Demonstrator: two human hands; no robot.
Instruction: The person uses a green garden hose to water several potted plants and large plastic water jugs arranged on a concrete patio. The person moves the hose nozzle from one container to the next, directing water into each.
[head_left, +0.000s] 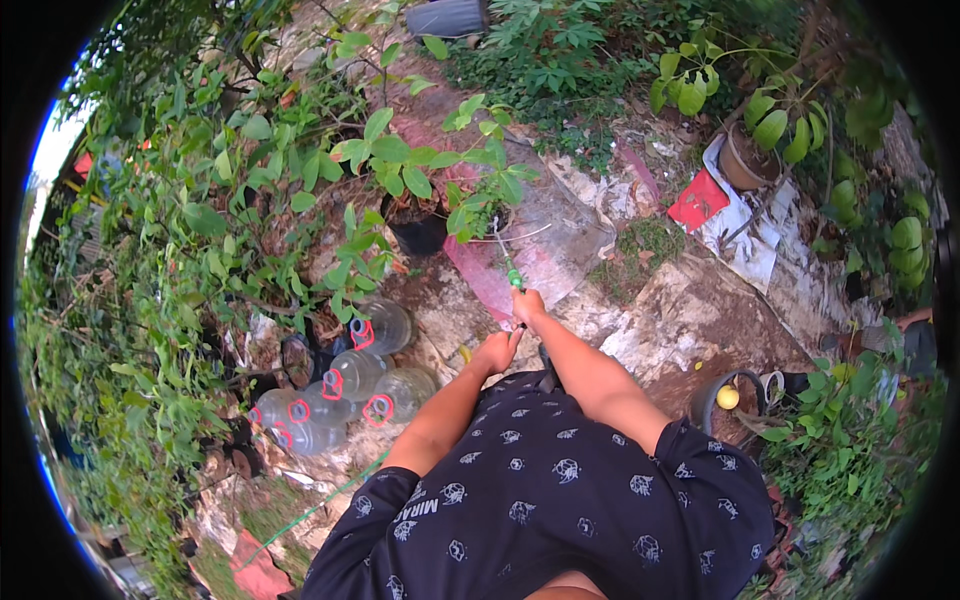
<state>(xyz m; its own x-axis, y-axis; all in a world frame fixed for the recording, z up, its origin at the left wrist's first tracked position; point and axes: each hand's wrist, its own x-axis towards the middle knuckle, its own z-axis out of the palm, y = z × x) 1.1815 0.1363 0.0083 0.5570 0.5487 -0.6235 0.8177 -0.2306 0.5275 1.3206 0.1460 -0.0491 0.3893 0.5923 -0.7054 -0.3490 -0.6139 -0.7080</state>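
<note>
My right hand (529, 306) grips a green spray nozzle (514, 277), which points away from me. A thin pale streak, which looks like a water jet, runs from its tip to a small leafy plant (476, 214). Just behind and to the left, my left hand (495, 351) is closed around the dark lower end of the nozzle; its fingers partly hide what they hold. Beside the leafy plant stands a black pot (420, 229) with a broad-leaved sapling (397, 157). A green hose (322, 504) lies on the ground and passes behind my left arm.
Several clear plastic jugs (401, 394) with red handles stand at left. Dense foliage (150, 225) borders that side. A potted plant (750, 159) sits on white-and-red sheeting at upper right. Near my right elbow, a dark pot (705, 405) holds a yellow round fruit (727, 397).
</note>
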